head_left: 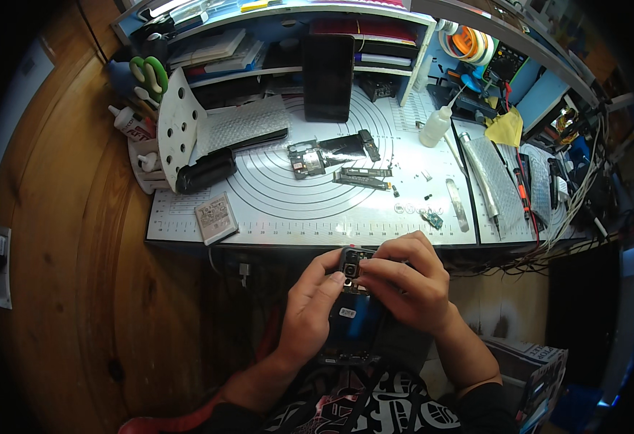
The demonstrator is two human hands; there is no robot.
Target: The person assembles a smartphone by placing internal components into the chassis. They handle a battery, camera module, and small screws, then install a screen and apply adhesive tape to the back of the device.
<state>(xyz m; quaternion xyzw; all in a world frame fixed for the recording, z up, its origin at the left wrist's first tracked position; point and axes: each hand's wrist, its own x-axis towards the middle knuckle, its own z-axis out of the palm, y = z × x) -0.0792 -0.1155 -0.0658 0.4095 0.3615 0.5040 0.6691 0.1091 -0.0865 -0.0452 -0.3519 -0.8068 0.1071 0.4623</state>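
An opened phone (353,322) with its inside facing up is held over my lap, just in front of the desk edge. My left hand (309,307) is closed round its left side, the thumb pressed near the camera module (351,269) at the top. The fingers of my right hand (414,282) are pinched together at the phone's upper right, beside that module. What lies between those fingertips, if anything, is too small to make out. A dark blue sheen shows on the phone's middle.
On the white mat (259,210) lie phone frame parts (306,160), dark strips (362,178), a green circuit board (431,219), a metal spudger (457,205) and a labelled silver block (217,218). A dropper bottle (435,129) and a dark phone (329,79) stand behind.
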